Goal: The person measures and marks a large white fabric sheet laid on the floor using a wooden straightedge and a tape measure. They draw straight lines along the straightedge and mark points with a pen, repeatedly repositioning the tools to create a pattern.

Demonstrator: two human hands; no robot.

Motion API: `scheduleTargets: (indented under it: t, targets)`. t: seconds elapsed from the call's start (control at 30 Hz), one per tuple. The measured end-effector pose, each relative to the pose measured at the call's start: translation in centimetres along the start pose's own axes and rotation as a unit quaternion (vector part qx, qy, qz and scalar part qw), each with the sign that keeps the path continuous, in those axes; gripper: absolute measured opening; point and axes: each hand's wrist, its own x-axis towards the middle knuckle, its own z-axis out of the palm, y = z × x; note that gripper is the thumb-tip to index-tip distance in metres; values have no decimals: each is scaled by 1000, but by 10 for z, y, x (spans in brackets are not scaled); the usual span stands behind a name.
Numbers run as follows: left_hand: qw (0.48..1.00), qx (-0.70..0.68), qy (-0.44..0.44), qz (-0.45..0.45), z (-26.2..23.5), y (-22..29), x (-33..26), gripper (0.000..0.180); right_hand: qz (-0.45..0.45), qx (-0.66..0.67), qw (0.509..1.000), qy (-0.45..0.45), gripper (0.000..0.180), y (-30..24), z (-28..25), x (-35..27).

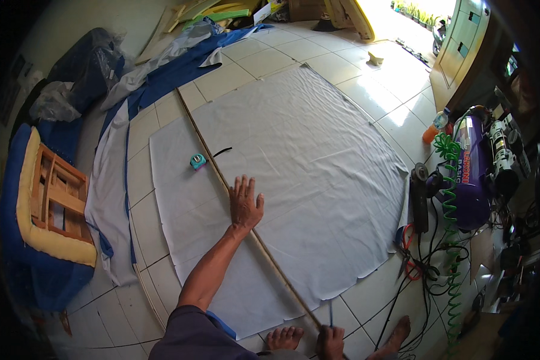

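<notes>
The left hand [246, 203] is pressing flat on the stick [275, 263] and the grey cloth [318, 162], its fingers spreading apart and gripping nothing, while its arm is reaching in from a dark sleeve [197, 333]. The right hand [330, 343] is closing on the near end of the stick at the lower edge, and a thin blue rod [331, 313], possibly a pen, is poking up beside its fingers; the frame is cutting this hand off, so its full grip is hard to judge. The stick is lying slantwise across the cloth, running from the far left past the near edge, and the cloth is spreading wide over the tiled floor [276, 42], wrinkling toward its right side. Left of the stick, a teal tape measure [198, 161] is resting on the cloth, and a short black strip [223, 152] is lying just right of the stick. Two bare feet [284, 338] are standing near the right hand, one on either side. Along the right, scissors [409, 251] with red handles are lying among cables, and a green coiled hose [450, 207] is hanging before a purple tank [474, 198]. At left, a wooden frame [66, 201] with yellow foam [57, 242] is standing beside blue fabric [174, 77].
</notes>
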Motion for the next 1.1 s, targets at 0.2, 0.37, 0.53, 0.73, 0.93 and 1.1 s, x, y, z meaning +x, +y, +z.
scheduleTargets:
  t: [0.2, 0.37, 0.53, 0.73, 0.93, 1.1]
  targets:
    - [987, -54, -45, -147, 12, -9, -6, 66, -5, -44, 999, 25, 41, 10, 7, 22]
    - [985, -113, -93, -96, 33, -4, -1, 69, 8, -24, 999, 34, 37, 13, 24, 21]
    - [979, -153, -98, -94, 48, -14, 6, 68, 3, -14, 1000, 22, 39, 16, 38, 34]
    - [991, -40, -97, -87, 53, -22, -1, 64, 4, -11, 1000, 6, 49, 11, 41, 33]
    - [986, 45, -90, -132, 55, -22, -5, 61, 82, 27, 996, -12, 41, 13, 39, 23]
    - [987, 7, -76, -138, 51, -19, -4, 60, 118, 70, 990, -14, 38, 14, 25, 4]
